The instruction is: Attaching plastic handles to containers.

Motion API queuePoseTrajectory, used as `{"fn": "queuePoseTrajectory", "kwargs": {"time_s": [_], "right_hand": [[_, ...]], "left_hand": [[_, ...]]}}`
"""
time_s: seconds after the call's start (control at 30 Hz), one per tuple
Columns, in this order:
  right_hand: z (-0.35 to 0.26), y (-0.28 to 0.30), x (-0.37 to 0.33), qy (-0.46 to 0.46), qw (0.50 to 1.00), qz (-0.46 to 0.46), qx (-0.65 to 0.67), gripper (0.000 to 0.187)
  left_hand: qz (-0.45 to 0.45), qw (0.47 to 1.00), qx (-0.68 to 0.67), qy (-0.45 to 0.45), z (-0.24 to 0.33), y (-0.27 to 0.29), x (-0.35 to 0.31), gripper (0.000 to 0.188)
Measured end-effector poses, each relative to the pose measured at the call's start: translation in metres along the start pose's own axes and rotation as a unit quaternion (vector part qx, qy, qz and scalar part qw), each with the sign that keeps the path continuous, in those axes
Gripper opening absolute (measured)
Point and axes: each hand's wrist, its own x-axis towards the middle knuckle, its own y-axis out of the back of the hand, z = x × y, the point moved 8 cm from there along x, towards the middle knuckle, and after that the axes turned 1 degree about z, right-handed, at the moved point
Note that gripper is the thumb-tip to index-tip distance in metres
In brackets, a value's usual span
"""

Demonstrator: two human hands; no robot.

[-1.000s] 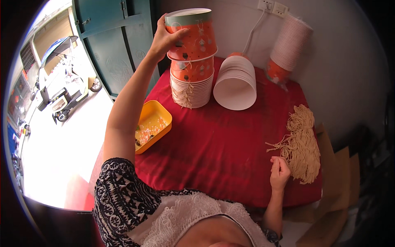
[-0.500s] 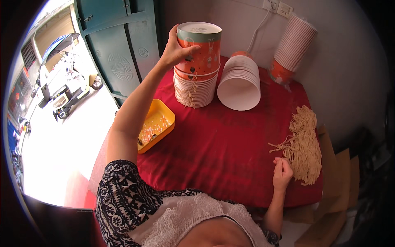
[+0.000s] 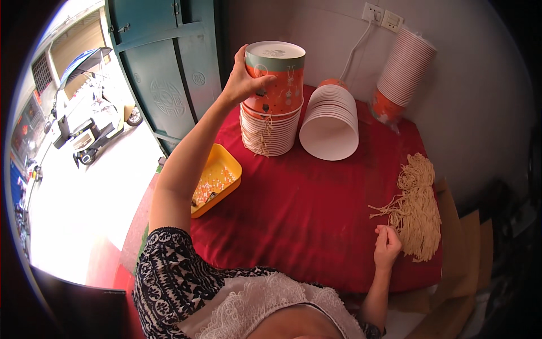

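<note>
My left hand [image 3: 244, 79] is closed around the side of an orange paper bucket [image 3: 275, 93] with a green band, which stands upside down at the top of a stack of nested buckets [image 3: 272, 135]. Thin beige cords hang from the rims on the stack's front. At the right, my right hand [image 3: 387, 246] is curled up over the red cloth, beside a bundle of beige cords [image 3: 419, 212]. Whatever its fingers may hold is hidden. To the right of the upright stack, another stack of buckets [image 3: 329, 130] lies on its side, its white open mouth facing me.
A yellow tray [image 3: 230, 189] with small pale and orange bits sits at the table's left, partly behind my left arm. A tall wrapped stack of buckets [image 3: 403, 70] leans by the wall. Cardboard [image 3: 460, 254] stands beyond the table's right edge. A green door [image 3: 169, 73] is at back left.
My left hand and the top bucket have come down slightly, closing some of the gap to the rims below. My right hand stays curled by the cords. The whole view has shifted a little.
</note>
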Motion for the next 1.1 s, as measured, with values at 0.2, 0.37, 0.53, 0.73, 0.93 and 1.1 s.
{"fn": "queuePoseTrajectory", "kwargs": {"time_s": [0.2,0.37,0.53,0.73,0.93,1.1], "right_hand": [[0.000,0.001,0.000,-0.001,1.000,0.003,0.004,0.016],[-0.002,0.001,0.000,0.006,1.000,-0.002,-0.004,0.016],[-0.002,0.001,0.000,0.003,1.000,-0.001,-0.006,0.016],[-0.001,0.000,0.001,0.010,1.000,-0.003,-0.006,0.016],[-0.003,0.000,-0.002,0.003,1.000,-0.004,-0.003,0.016],[-0.008,0.003,-0.003,0.024,1.000,0.004,-0.013,0.015]], "left_hand": [[-0.012,1.000,-0.020,0.000,0.003,-0.002,-0.001,0.126],[-0.021,0.999,-0.024,0.005,0.004,-0.002,-0.003,0.125],[-0.021,1.000,-0.021,0.008,0.004,-0.002,-0.004,0.125],[-0.024,0.999,-0.024,0.003,0.002,-0.003,-0.005,0.123],[-0.026,0.999,-0.026,-0.013,-0.001,0.000,-0.008,0.121],[-0.047,0.998,-0.033,-0.022,0.007,-0.006,-0.011,0.117]]}}
